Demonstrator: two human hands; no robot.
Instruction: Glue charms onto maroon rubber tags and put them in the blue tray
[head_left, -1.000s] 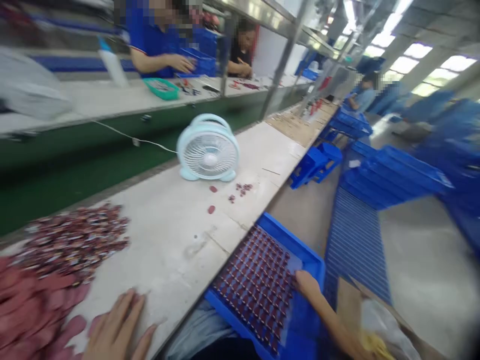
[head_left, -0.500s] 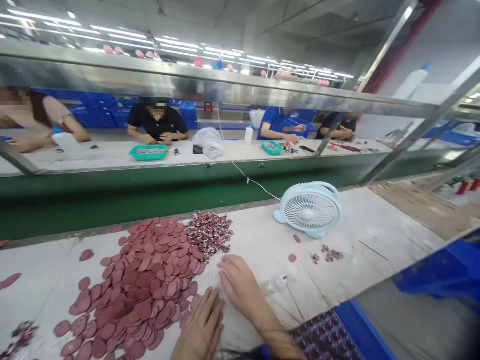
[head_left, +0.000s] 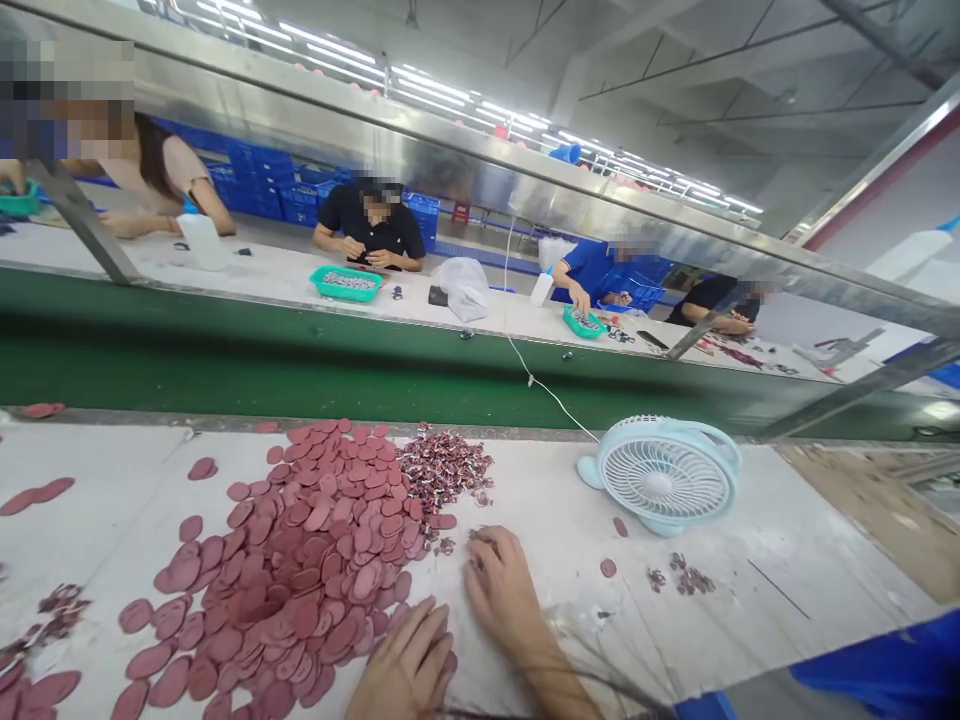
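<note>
A heap of flat, oval, dusty-red discs [head_left: 300, 570] covers the left part of the white table. Against its back right side lies a pile of small, shiny brown pieces [head_left: 446, 465]. My left hand [head_left: 405, 660] rests low at the heap's right edge, fingers stretched out and palm down, with a bit of red disc showing beside its fingers. Just right of it, my right hand [head_left: 506, 590] has its fingers curled down to the tabletop. Small dark bits show at its fingertips, in front of the brown pile; what lies under the fingers is hidden.
A light-blue fan [head_left: 664, 475] stands on the right, its white cord [head_left: 531, 380] running up and back. Loose brown pieces [head_left: 686, 575] and a thin stick [head_left: 776, 588] lie before it. Across the green channel [head_left: 225, 360], several people work beside green trays [head_left: 345, 284].
The view has tilted and shifted, so the scene sits lower and further right. My right hand's fingers have curled and moved apart from my left hand, which stays by the heap.
</note>
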